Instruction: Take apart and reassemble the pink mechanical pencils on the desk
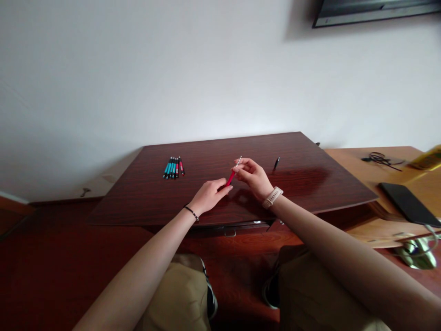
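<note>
So the left hand (211, 193) has a red pen (230, 178) nipped between thumb and fingers down at its lower end. The right hand (253, 177) is pinching the same pen near the top, right where a thin silvery piece (240, 160) pokes out. Can't really tell if those fingertips are on the red part, the silvery part or both. Neither hand is spread; they're close together, and the pen's tilted, held over the bench (213, 149) around its middle, silvery end toward the far edge.

There's a dark beaded bracelet (191, 212) on the left wrist and a pale watch (273, 197) on the right one.

On the bench itself, over in its left part, a bunch of pens (172, 169) sits side by side, mostly blue with some red at the right side of the bunch. Over the bench's right part there's a small black piece (276, 164) with a lighter tip, too small to say exactly what.

Below the bench's near edge you get tan trousers (179, 294) and dark shoes. Just right of the bench is a lighter wooden unit (341, 158) with a black cable (381, 159), something yellow (427, 158) and a dark phone (408, 202). Behind the bench: plain pale wall (206, 69), with a screen (375, 11) up high, right of centre.
</note>
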A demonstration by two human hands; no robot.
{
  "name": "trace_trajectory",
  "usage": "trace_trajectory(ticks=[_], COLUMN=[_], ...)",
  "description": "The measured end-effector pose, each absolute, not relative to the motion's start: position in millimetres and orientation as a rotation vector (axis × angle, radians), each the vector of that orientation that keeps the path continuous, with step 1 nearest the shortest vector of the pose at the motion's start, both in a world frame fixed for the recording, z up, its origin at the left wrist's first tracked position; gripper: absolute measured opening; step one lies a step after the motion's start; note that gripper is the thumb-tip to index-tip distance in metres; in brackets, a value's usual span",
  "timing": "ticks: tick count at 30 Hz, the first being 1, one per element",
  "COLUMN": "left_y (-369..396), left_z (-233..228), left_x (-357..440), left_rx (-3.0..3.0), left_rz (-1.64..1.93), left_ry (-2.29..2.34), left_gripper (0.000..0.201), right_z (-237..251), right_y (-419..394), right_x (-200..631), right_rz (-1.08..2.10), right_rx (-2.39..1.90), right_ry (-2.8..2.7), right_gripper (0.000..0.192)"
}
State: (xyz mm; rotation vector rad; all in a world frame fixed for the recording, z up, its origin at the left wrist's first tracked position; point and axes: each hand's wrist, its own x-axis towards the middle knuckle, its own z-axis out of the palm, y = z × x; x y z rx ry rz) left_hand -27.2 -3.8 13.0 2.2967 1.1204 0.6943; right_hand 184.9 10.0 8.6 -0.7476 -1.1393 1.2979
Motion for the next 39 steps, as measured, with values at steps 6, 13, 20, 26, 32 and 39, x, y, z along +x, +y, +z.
trace_trajectory(ticks=[6,13,20,26,32,39], left_y=[-2.8,-0.6,-2.8,-2.0,-4.5,-4.0], left_z=[10.5,7.8,9.0,6.8,9.3,10.8], left_x=[-27.6,-28.4,-28.8,-29.1,-28.0,-28.3], left_rx=[2.275,2.249,2.204,2.125,2.168,2.222], left_rz=[0.748,0.755,0.732,0.731,0.738,0.721], left_ry=[1.105,1.067,1.072,1.039,1.055,1.065], left_gripper=[0.031,0.031,0.037,0.039,0.041,0.040], right_z=[11.0,12.3,19.0,15.8,-14.1,-18.4], right_y=[5.4,-10.2,-11.2,4.8,23.2,28.3], right_x=[188.0,193.6,232.9,294.2,330.0,329.6], right_rz=[1.330,1.294,0.597,-0.025,0.117,0.167], right_rx=[-0.677,-0.642,-0.998,-1.385,-1.548,-1.587], right_ry=[-1.272,-1.654,-1.787,-1.600,-1.614,-1.759], right_gripper=[0.049,0.062,0.055,0.061,0.086,0.080])
